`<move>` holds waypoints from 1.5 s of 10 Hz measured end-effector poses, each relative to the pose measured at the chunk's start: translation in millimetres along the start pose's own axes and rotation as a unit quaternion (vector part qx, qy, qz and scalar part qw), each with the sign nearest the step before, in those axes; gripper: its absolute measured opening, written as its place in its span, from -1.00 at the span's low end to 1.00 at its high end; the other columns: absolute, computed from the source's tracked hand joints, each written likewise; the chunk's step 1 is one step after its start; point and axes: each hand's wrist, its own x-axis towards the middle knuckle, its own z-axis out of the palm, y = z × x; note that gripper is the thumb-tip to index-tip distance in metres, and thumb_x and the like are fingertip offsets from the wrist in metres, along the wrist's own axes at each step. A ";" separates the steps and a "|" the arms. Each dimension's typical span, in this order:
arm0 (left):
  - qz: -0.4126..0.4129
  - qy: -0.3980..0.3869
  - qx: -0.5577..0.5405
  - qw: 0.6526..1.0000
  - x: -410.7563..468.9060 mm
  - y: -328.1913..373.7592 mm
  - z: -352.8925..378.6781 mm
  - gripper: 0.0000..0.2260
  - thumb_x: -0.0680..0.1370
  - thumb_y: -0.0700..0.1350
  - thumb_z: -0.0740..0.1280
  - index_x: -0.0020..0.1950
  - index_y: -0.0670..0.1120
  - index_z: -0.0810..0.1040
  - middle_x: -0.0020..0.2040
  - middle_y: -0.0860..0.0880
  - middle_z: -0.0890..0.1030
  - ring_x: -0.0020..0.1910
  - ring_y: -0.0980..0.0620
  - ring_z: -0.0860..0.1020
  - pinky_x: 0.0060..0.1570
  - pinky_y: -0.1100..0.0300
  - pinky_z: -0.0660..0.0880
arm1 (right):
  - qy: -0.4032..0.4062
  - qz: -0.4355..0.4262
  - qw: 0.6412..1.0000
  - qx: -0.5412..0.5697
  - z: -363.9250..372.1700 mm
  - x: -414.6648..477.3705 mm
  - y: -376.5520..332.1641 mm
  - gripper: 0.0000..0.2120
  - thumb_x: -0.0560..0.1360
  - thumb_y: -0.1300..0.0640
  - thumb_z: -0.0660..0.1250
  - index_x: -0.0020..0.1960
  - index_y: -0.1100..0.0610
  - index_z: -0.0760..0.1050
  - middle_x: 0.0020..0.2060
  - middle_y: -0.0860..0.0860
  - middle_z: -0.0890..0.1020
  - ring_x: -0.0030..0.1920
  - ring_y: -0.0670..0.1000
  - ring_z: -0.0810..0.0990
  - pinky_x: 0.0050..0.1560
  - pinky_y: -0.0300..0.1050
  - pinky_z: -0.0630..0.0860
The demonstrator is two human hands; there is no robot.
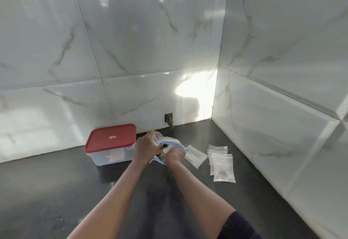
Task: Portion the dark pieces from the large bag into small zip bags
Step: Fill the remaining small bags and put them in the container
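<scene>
Two hands work over one big bag (172,141), clear with a blue zip edge, which lies on the dark counter (56,191) not far from the corner of the tiled wall (131,50). The left hand (146,147) has its fingers curled round one small clear cup (157,137), held at the bag's mouth. The right hand (175,155) is closed on the bag's near edge, with the fingertips hidden behind the knuckles. The dark pieces (165,146) are inside the big bag. They show only as a small dark patch in the gap between the two hands, so they cannot be counted. Most of the bag's mouth is covered by the hands. The small bags (195,156) lie to the right of it. One lies flat on its own just beside the big bag, and farther right is an overlapping pile of at least three, perhaps four, whose edges blur together. The front bag of the pile holds something brownish, too blurred to make out. Left of the hands stands one clear box (111,156) with one red lid (111,138) shut on it; each carries a label too small to read. One small hole (168,118) in the wall has something grey-brown sticking out that is hard to make out. One black sleeve (239,227) on the right arm is cut off at the bottom edge.
</scene>
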 end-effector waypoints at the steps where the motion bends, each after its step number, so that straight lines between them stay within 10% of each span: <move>1: 0.004 0.004 0.006 1.000 -1.2 -0.8 -0.5 -0.65 0.40 -0.16 0.44 0.17 -0.07 0.55 0.03 -0.11 0.66 0.07 -0.12 0.57 -0.06 0.21 0.36 | 0.013 0.006 1.000 0.014 8.6 4.5 2.9 -0.70 0.58 0.21 0.15 0.28 0.24 0.46 0.24 0.13 0.53 0.25 0.09 0.51 0.17 -0.15 0.45; 6: 0.023 -0.006 0.080 0.996 0.0 -16.0 -6.0 -0.62 0.39 -0.11 0.44 0.19 -0.01 0.54 0.08 -0.02 0.65 0.11 -0.11 0.57 0.07 0.08 0.45 | -0.026 0.005 0.997 0.065 25.2 -11.2 5.6 -0.75 0.59 0.22 0.12 0.16 0.18 0.52 0.08 0.11 0.55 0.11 0.05 0.52 0.09 -0.18 0.42; 7: 0.034 -0.010 0.121 0.992 -2.0 -19.6 -9.5 -0.64 0.40 -0.06 0.44 0.19 0.02 0.53 0.08 0.01 0.64 0.11 -0.08 0.57 0.07 0.09 0.44 | -0.053 0.031 0.994 0.093 38.3 -11.2 10.0 -0.76 0.57 0.21 0.18 -0.25 -0.01 0.37 -0.12 0.01 0.47 -0.01 -0.03 0.46 0.17 -0.17 0.47; 10: 0.045 -0.009 0.160 0.986 -5.2 -24.5 -12.5 -0.65 0.41 -0.08 0.44 0.18 0.03 0.53 0.05 -0.01 0.65 0.07 -0.07 0.58 0.06 0.08 0.44 | -0.062 0.098 0.981 0.158 52.7 -12.6 9.5 -0.90 0.57 0.25 0.18 -0.04 0.12 0.45 -0.05 0.08 0.61 -0.11 0.04 0.58 -0.24 -0.34 0.51; 12: 0.053 0.012 0.149 0.987 -11.4 -27.7 -5.0 -0.71 0.46 -0.03 0.38 0.18 0.03 0.54 0.06 0.01 0.65 0.07 -0.05 0.59 0.02 0.13 0.42 | -0.099 0.136 0.952 0.255 43.8 -21.6 6.0 -0.84 0.62 0.18 0.10 0.02 0.18 0.44 -0.37 -0.01 0.39 -0.45 -0.11 0.35 -0.65 -0.37 0.34; 14: 0.052 0.009 0.136 0.989 -15.1 -22.6 4.4 -0.67 0.45 -0.11 0.40 0.21 0.00 0.53 0.08 -0.02 0.65 0.07 -0.05 0.58 0.02 0.14 0.44 | -0.073 0.184 0.914 0.354 41.9 -20.8 8.5 -0.72 0.60 0.23 0.13 -0.27 0.19 0.42 -0.39 0.07 0.47 -0.47 -0.01 0.41 -0.53 -0.22 0.37; 15: 0.041 0.013 0.108 0.993 -15.4 -17.3 8.1 -0.69 0.45 -0.10 0.40 0.19 0.00 0.53 0.07 -0.02 0.65 0.05 -0.04 0.59 0.01 0.15 0.49 | -0.040 0.188 0.901 0.389 38.1 -19.7 5.8 -0.82 0.60 0.23 0.14 0.01 0.24 0.51 -0.20 0.13 0.55 -0.41 0.01 0.47 -0.59 -0.25 0.42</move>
